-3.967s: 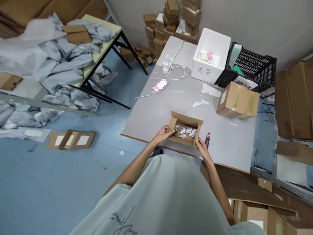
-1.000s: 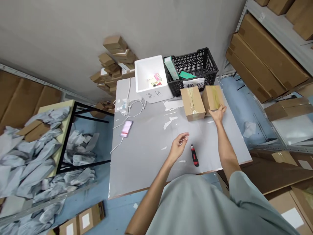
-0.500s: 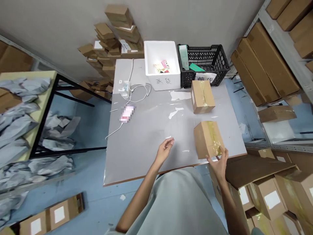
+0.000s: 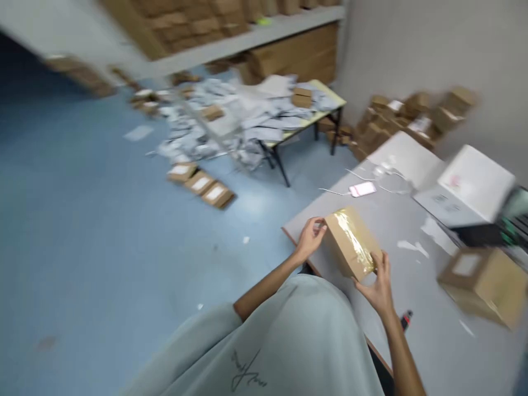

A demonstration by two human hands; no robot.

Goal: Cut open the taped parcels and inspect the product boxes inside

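Note:
A taped brown cardboard box point(image 4: 350, 239) is between my two hands at the near edge of the grey table point(image 4: 416, 308). Shiny clear-yellow tape runs along its top. My left hand point(image 4: 311, 237) grips the box's left end, fingers curled at its upper corner. At the opposite end my right hand point(image 4: 377, 283) clasps it, thumb low and fingers on the top edge. A second cardboard box point(image 4: 487, 283) with a white label rests farther right. Beside my right forearm lies a small black and red tool point(image 4: 406, 319), too blurred to name.
On the table are a phone point(image 4: 362, 189) with cables, a white foam box point(image 4: 474, 187) and paper scraps point(image 4: 412, 247). A yellow-topped table point(image 4: 325, 102) bears grey mailing bags. Three labelled boxes point(image 4: 201, 183) lie on the blue floor; cartons point(image 4: 379, 121) are piled against the wall.
My view has swung left, bringing the floor and shelves into sight. My left hand, free before, has taken hold of the box. Both hands now hold it, and it is turned.

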